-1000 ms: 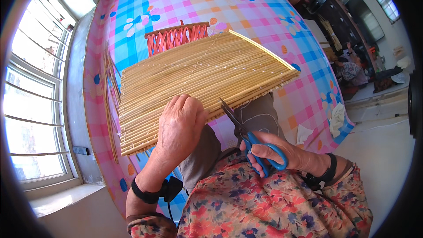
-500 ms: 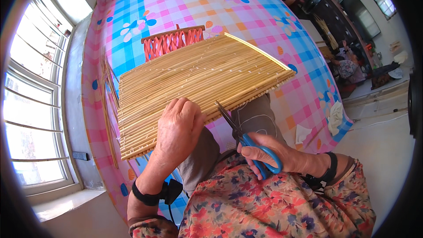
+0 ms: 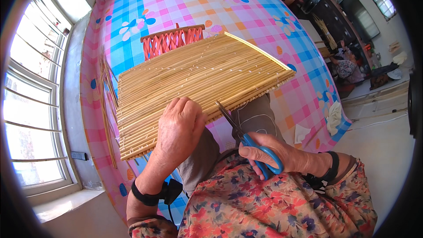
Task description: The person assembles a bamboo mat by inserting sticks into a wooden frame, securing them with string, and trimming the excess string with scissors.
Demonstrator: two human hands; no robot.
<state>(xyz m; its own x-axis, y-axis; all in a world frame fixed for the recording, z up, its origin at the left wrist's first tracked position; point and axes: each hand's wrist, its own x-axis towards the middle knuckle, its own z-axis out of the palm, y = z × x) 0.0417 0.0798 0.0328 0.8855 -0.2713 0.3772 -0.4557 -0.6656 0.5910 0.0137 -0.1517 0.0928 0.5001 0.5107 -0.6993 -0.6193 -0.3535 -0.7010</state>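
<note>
Showing no legible text, label, brand, number or sign anywhere; appearing too small for reading on the remote [image 3: 79, 155].

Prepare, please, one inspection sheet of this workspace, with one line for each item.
Surface: checked cloth, flower print.
Work things: stick mat; blue-handled scissors, blades reaching the mat's near edge.
Clutter: loose sticks, left; crumpled white piece, right.
Hands: left hand on the mat, grip unclear; right hand holds the scissors.
Cables: black cable below left wrist.
Surroundings: barred window, left; two people, far right.
</note>
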